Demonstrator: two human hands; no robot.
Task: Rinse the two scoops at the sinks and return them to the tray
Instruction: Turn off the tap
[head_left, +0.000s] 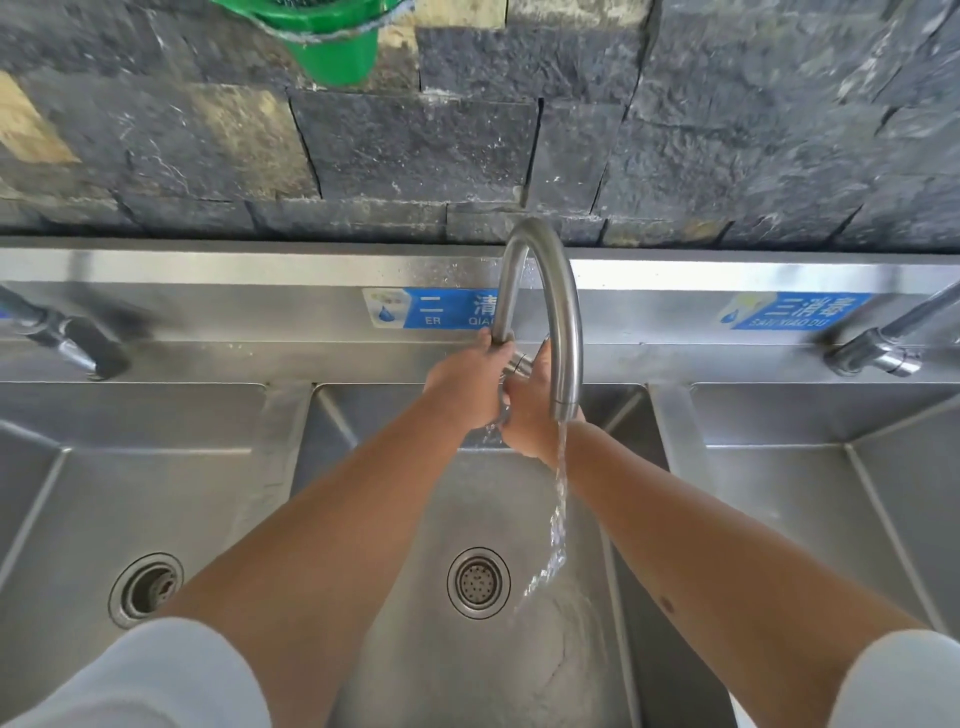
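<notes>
No scoop or tray shows plainly in the head view. My left hand (462, 384) grips the bottom of the curved steel faucet (566, 312) at the back of the middle sink (457, 499). My right hand (530, 415) is right beside it, curled round the faucet's handle at the valve, partly hidden behind the spout. A small metal glint sits between the two hands; I cannot tell what it is. Water (558, 509) runs from the spout past my right wrist into the basin, landing to the right of the drain (478, 582).
Steel basins flank the middle one: a left sink (104, 493) with an open drain and a right sink (779, 493). Each has its own tap, left tap (67, 338) and right tap (878, 348). A green bucket (332, 41) hangs on the stone wall above.
</notes>
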